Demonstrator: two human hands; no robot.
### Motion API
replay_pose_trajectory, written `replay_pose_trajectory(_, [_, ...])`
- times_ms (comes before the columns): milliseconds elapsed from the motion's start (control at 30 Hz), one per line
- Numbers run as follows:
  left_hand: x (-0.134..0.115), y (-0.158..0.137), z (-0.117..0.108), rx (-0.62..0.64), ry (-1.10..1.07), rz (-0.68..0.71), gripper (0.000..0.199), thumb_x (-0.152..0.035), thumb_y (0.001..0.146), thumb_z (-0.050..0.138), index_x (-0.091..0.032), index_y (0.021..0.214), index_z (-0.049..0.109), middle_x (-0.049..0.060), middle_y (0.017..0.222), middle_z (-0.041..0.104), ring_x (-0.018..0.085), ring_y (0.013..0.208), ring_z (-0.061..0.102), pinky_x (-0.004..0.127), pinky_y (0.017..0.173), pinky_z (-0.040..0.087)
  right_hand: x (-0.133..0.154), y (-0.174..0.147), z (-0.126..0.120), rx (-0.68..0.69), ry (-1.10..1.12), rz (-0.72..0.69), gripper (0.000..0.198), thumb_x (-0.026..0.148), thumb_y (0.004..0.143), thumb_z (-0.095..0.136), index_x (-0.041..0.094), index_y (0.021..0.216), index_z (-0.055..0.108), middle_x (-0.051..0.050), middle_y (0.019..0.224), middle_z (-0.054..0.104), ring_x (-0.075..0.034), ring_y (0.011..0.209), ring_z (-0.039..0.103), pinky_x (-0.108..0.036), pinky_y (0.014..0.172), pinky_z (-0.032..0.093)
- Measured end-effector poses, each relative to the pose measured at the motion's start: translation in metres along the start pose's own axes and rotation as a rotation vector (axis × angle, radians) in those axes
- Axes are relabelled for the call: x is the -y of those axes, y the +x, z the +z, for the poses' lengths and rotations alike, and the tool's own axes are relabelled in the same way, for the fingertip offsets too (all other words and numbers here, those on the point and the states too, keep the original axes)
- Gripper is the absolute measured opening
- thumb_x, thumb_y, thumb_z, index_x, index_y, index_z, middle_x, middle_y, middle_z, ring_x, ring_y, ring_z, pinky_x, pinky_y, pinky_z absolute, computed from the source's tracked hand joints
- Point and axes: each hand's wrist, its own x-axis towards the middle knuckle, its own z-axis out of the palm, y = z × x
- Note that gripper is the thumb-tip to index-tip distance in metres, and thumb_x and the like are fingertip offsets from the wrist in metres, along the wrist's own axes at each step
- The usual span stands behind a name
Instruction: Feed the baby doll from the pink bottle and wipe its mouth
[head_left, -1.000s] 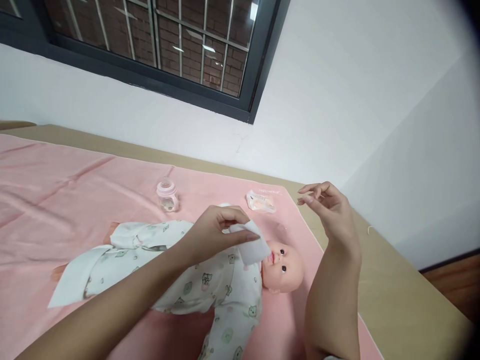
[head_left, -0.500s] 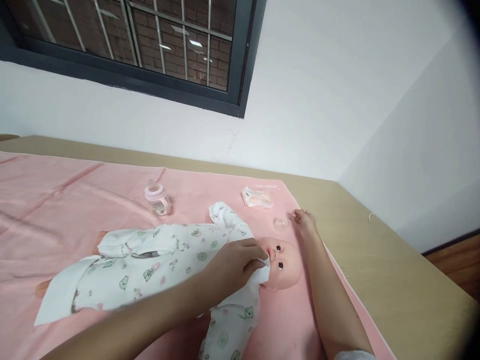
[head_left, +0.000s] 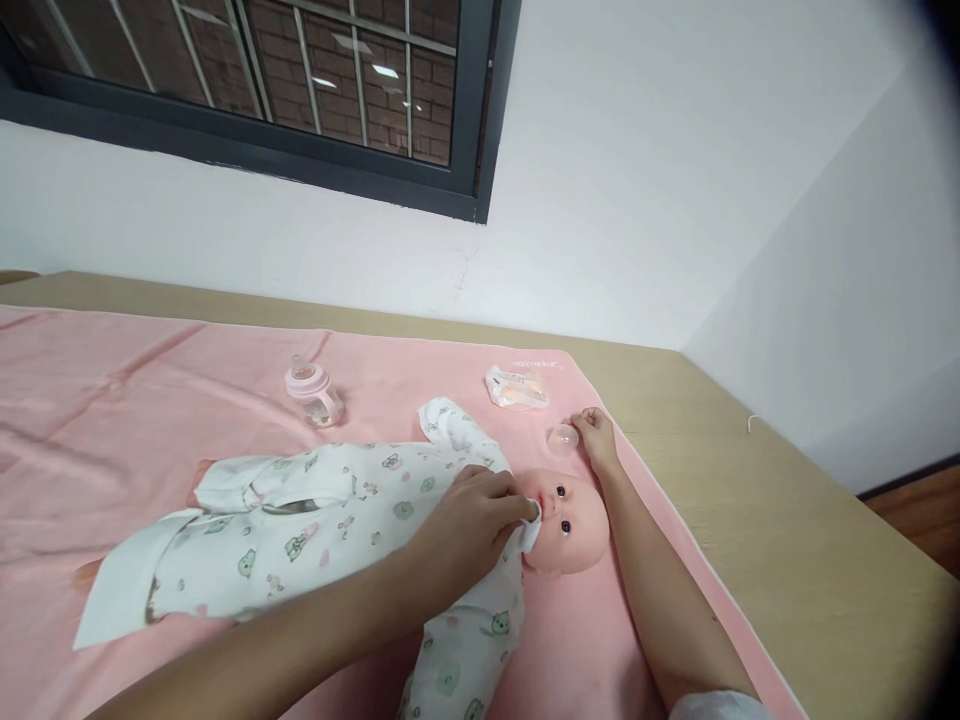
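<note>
A doll (head_left: 570,540) lies on its back, dressed in a white printed suit (head_left: 360,520), its head toward the right. My left hand (head_left: 480,520) is closed in a pinch on a white tissue (head_left: 531,532) pressed at the doll's mouth. Beyond the doll's head, my right hand (head_left: 596,435) has its fingers curled together at the rim of a clear cap (head_left: 562,439). The cap rests on the pink mat (head_left: 225,390). Part of the tissue is hidden by my left fingers.
A baby bottle with a pink collar (head_left: 315,396) lies tilted beyond the doll's legs. A small plastic packet (head_left: 517,388) sits near the mat's far right corner. The wooden tabletop (head_left: 720,460) runs beside the mat, with a white wall (head_left: 600,200) and a window behind.
My right hand has moved left from the mat's edge to the clear cap. The tissue in my left hand is now more bunched at the doll's mouth. The view has shifted slightly.
</note>
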Motion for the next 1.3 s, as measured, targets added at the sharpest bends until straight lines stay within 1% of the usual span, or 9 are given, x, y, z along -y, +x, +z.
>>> replay_pose_trajectory(133, [0.0,0.001,-0.001,0.005,-0.005,0.008,0.025,-0.007,0.09,0.048,-0.021,0.089,0.069,0.002,0.09,0.068,0.017,0.083,0.059,0.035,0.083,0.043,-0.001,0.002,-0.002,0.005,0.041,0.018,0.029,0.034,0.062,0.067,0.023,0.07,0.041,0.007,0.058,0.054,-0.017,0.069,0.064,-0.028,0.07,0.047])
replay_pose_trajectory(267, [0.002,0.002,-0.003,-0.025,0.003,0.029,0.026,-0.004,0.087,0.048,-0.02,0.089,0.068,0.002,0.092,0.068,0.017,0.083,0.059,0.035,0.083,0.042,-0.002,0.002,-0.001,0.016,0.055,0.018,0.028,0.031,0.062,0.068,0.023,0.069,0.041,0.006,0.059,0.055,-0.017,0.07,0.064,-0.028,0.069,0.047])
replay_pose_trajectory(500, [0.005,0.001,0.001,-0.035,0.047,0.036,0.028,-0.003,0.087,0.047,-0.021,0.091,0.068,0.002,0.092,0.067,0.017,0.085,0.058,0.036,0.084,0.04,-0.003,0.003,-0.002,0.039,0.042,0.022,0.027,0.03,0.064,0.068,0.022,0.068,0.043,0.004,0.063,0.059,-0.017,0.073,0.065,-0.028,0.071,0.046])
replay_pose_trajectory(633, [0.007,0.001,0.001,-0.088,0.077,0.056,0.026,-0.004,0.09,0.046,-0.02,0.093,0.067,0.001,0.09,0.067,0.016,0.082,0.056,0.035,0.082,0.039,-0.004,0.003,-0.002,0.042,0.031,0.023,0.026,0.03,0.064,0.069,0.023,0.068,0.044,0.003,0.065,0.061,-0.018,0.074,0.065,-0.029,0.071,0.046])
replay_pose_trajectory(767, [0.01,0.0,0.002,-0.14,0.124,0.086,0.027,-0.004,0.09,0.046,-0.021,0.093,0.067,0.001,0.088,0.067,0.016,0.079,0.053,0.034,0.079,0.037,-0.006,0.004,-0.003,0.037,0.02,0.02,0.027,0.032,0.064,0.07,0.023,0.068,0.045,0.003,0.064,0.06,-0.019,0.074,0.066,-0.031,0.071,0.046])
replay_pose_trajectory(900, [0.01,0.0,0.002,-0.171,0.138,0.081,0.025,-0.005,0.09,0.048,-0.021,0.091,0.067,-0.001,0.088,0.068,0.016,0.078,0.052,0.034,0.079,0.034,-0.007,0.005,-0.003,0.031,0.005,0.017,0.027,0.032,0.062,0.071,0.024,0.067,0.046,0.003,0.063,0.06,-0.02,0.074,0.066,-0.032,0.071,0.046])
replay_pose_trajectory(1000, [0.01,0.001,0.001,-0.201,0.157,0.064,0.026,-0.005,0.089,0.049,-0.022,0.093,0.067,-0.001,0.091,0.068,0.016,0.082,0.053,0.035,0.08,0.033,-0.008,0.005,-0.002,0.031,0.005,0.015,0.026,0.032,0.063,0.07,0.024,0.067,0.046,0.003,0.065,0.061,-0.02,0.074,0.066,-0.032,0.071,0.046])
replay_pose_trajectory(1300, [0.008,-0.001,0.0,-0.15,0.163,0.007,0.032,-0.003,0.088,0.046,-0.024,0.098,0.068,0.0,0.1,0.067,0.018,0.089,0.054,0.037,0.083,0.032,-0.013,0.008,-0.003,0.029,-0.018,0.015,0.027,0.033,0.063,0.071,0.023,0.069,0.046,0.003,0.065,0.059,-0.021,0.076,0.067,-0.031,0.071,0.046])
